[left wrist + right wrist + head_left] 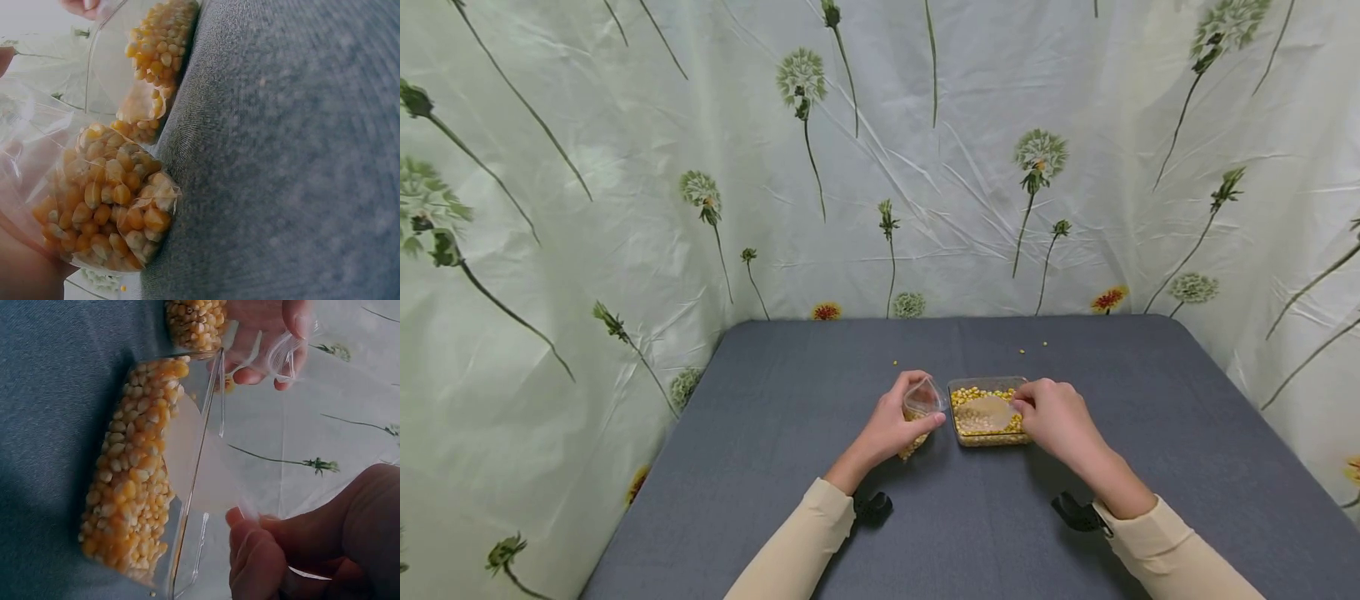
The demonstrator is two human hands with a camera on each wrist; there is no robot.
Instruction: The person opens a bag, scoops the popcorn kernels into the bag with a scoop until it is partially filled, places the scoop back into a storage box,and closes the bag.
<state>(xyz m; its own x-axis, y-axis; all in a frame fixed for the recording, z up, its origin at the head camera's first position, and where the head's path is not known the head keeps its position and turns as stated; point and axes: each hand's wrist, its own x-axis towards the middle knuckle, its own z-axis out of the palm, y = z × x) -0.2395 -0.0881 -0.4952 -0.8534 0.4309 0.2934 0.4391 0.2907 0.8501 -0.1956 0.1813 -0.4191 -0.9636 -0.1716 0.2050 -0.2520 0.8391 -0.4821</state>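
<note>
My left hand (891, 427) holds a clear plastic bag (103, 206) by its sides. Corn kernels fill the lower part of the bag, its mouth gapes upward, and its base rests on the table. Just right of it stands a clear rectangular container (190, 487) with corn kernels (128, 469) inside. My right hand (1063, 421), over the container's right side, pinches the handle of a translucent whitish scoop (190, 456) between thumb and fingers. The scoop's broad rounded end lies inside the container against the kernels; its lower edge is hidden among them.
A dark grey cloth covers the table (760, 467). A few loose kernels (1022, 352) lie behind the container, and a stray kernel (895, 362) lies behind the bag. A pale curtain (880, 158) with a dandelion print hangs at the table's far edge.
</note>
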